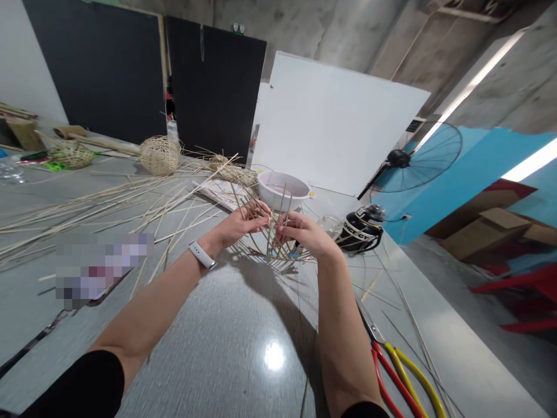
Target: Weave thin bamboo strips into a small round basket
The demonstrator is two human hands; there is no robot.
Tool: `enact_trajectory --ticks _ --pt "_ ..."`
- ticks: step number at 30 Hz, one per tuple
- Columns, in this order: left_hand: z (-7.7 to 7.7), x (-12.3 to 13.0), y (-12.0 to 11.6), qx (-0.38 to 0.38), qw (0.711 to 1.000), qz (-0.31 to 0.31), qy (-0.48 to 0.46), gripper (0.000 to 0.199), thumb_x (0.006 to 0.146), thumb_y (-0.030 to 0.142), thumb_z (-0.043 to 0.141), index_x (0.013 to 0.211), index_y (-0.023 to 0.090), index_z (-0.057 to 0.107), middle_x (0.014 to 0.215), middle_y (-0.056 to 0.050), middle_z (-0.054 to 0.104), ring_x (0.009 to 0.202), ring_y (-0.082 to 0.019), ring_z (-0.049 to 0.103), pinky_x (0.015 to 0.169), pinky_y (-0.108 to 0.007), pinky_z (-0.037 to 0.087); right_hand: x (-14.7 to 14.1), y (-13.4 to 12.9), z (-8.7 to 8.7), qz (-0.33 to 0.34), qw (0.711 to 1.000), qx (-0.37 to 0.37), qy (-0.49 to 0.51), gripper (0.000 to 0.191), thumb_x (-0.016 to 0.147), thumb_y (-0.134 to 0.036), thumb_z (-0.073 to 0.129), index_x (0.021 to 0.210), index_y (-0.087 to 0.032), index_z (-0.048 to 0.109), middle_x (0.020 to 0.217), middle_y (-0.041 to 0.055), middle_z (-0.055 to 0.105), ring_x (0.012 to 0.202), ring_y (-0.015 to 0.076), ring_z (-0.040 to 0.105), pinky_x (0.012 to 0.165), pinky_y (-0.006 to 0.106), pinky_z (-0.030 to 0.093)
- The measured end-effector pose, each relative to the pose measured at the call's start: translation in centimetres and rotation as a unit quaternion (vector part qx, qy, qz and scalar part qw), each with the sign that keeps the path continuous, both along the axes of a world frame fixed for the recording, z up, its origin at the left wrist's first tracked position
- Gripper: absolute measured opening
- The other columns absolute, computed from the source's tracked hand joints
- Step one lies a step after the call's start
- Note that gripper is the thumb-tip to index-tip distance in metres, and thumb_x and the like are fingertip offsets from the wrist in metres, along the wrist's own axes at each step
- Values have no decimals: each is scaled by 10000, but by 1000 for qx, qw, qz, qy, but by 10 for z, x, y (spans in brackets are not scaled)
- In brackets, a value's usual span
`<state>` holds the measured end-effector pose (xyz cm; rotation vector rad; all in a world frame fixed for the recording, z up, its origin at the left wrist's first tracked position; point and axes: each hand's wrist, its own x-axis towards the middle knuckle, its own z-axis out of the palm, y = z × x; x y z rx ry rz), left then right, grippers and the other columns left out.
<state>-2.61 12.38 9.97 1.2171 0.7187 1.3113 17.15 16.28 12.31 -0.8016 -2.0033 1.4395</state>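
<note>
My left hand (237, 223) and right hand (304, 231) pinch narrowly on the bamboo basket frame (278, 244), just before the white plastic basin (282, 190); open grey tabletop (217, 348) spreads nearer me, red-and-yellow-handled pliers (394, 371) right of it

This is a basket-weaving workshop: my long grey worktable (209, 348) is strewn with loose bamboo strips (87, 215), and a round woven bamboo form (159, 155) sits among them near a white plastic basin (282, 190). The room around me is plain and utilitarian, with bare concrete walls (500, 87), a large fan (418, 157), a propped white board (335, 122), and cardboard boxes (483, 235) on the floor.
</note>
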Motion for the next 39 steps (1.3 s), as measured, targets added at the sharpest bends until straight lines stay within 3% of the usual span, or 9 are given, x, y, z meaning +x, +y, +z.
enact_trajectory --ticks 6,10,15,19,25,31,34,39 --pt "-7 3 7 28 998 63 -13 215 718 277 797 820 149 659 768 3 655 737 -110 609 741 -255 505 -1 -2 2 7 998 58 -13 188 815 -352 681 850 -196 583 718 2 669 687 151 637 686 313 495" --pt "-8 5 8 -7 997 68 -27 241 725 295 787 820 137 631 768 -7 679 724 -122 640 719 -277 547 -1 -2 3 -21 993 114 -35 296 787 -463 701 838 -182 625 806 21 673 759 153 595 710 300 463" --pt "-5 10 2 -11 998 66 2 209 734 248 776 806 139 612 760 -5 682 710 -121 663 647 -248 570 -7 -4 -3 -115 982 134 -73 471 830 -642 585 725 -184 575 673 21 616 646 146 558 612 285 414" --pt "-3 14 -1 1 999 50 4 216 731 254 776 818 136 618 774 -14 690 742 -131 685 665 -250 586 -13 -11 -2 -200 956 205 -69 377 833 -558 629 761 -200 536 623 -19 551 583 127 499 556 269 358" --pt "5 14 -10 35 998 51 10 256 717 291 785 843 125 635 798 -30 700 755 -145 693 665 -254 595 -15 -19 6 -174 966 188 31 355 795 -508 687 930 -182 646 656 -37 513 606 117 441 584 270 349" --pt "17 17 -25 82 992 79 50 260 751 328 762 860 121 648 759 -30 677 701 -133 666 620 -235 587 -15 -36 19 -177 970 127 109 383 718 -539 771 838 -203 632 656 -37 533 576 100 431 546 261 341" --pt "20 18 -32 89 991 81 54 259 764 345 753 861 133 642 765 -26 677 709 -133 671 627 -234 593 -16 -46 25 -165 970 138 118 382 733 -537 770 754 -202 588 599 -50 487 530 85 380 503 256 301" --pt "23 18 -36 87 992 76 55 284 745 356 774 868 141 637 787 -28 696 728 -156 696 646 -261 612 -14 -49 25 -143 970 181 78 365 802 -519 717 740 -211 533 611 -42 480 549 102 416 508 262 316"
